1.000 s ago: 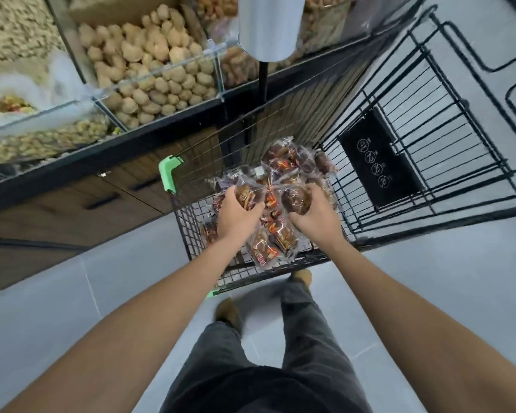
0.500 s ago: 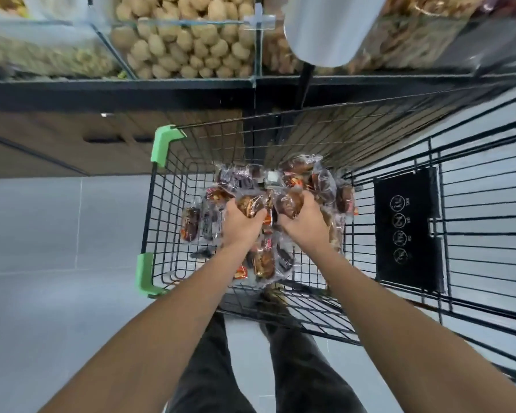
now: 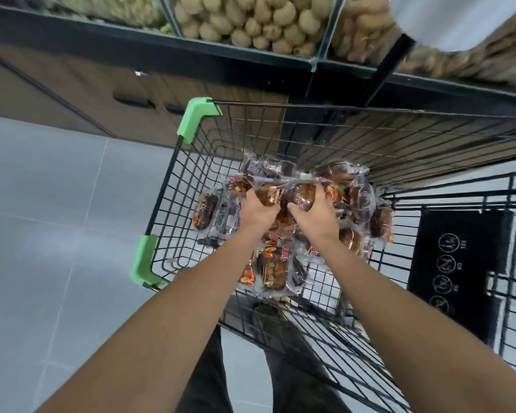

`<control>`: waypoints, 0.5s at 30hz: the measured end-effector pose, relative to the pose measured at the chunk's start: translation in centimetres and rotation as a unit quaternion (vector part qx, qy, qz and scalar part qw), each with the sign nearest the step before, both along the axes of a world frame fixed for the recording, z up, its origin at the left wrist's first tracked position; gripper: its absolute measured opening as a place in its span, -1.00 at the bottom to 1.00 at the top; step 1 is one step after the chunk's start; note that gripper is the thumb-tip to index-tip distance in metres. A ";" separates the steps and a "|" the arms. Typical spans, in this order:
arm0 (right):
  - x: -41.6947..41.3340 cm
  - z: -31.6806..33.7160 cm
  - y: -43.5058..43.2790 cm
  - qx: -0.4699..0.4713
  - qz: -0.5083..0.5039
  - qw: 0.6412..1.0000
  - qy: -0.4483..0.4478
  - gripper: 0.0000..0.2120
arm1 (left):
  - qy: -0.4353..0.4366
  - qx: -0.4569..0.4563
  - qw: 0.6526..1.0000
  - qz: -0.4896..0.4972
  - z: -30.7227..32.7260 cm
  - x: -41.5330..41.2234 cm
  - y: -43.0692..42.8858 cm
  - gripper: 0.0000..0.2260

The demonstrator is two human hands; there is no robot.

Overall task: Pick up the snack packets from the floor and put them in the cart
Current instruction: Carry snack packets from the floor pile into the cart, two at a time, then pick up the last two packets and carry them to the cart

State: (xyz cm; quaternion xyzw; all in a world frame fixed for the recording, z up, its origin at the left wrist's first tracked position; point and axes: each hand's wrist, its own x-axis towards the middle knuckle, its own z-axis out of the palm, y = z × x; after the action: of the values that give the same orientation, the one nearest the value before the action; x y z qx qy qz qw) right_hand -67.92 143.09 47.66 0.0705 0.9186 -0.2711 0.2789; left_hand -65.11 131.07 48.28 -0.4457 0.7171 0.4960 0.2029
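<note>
Snack packets (image 3: pixel 273 266), a bunch of clear wrappers with brown cakes inside, sit at the centre of the view, held by both hands inside the wire cart (image 3: pixel 164 186).

At 6 o'clock, nearest the camera, are dark trousers (image 3: pixel 209 383). Two bare forearms reach up from 7 and 5 o'clock and meet in the middle. The left hand (image 3: pixel 258 211) and the right hand (image 3: pixel 313 216) lie side by side, each grip curled round a packet at the top of the bunch. The rest of the bunch hangs below the hands. Whether it touches the cart's bottom cannot be told.

At 3 o'clock a black sign panel (image 3: pixel 459 263) hangs on the cart. Grey floor (image 3: pixel 57 219) fills 9 o'clock, with no packets on it. At 12 o'clock is a shelf with bins of nuts (image 3: pixel 251 22).

The task looks nearly done: the bunch is in the cart and only the letting go is left.
</note>
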 end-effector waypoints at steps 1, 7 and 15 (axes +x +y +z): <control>0.2 0.2 -0.1 0.000 0.008 1.000 -0.002 -0.19 | 0.009 0.003 1.000 -0.004 0.1 0.2 -0.3 -0.48; 0.8 2.6 -1.1 0.003 0.030 0.999 0.024 -0.45 | 0.055 0.026 0.997 -0.045 2.6 1.6 -2.3 -0.71; 1.9 9.9 -7.0 -0.077 0.110 0.990 0.046 -0.48 | 0.149 -0.014 0.989 -0.010 8.9 4.9 -8.0 -0.49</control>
State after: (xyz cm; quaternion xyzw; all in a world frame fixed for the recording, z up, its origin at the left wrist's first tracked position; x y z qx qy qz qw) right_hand -65.98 136.07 57.60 -0.0655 0.9089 -0.3118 0.2692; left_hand -60.20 123.05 57.17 -0.3625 0.7508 0.5444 0.0922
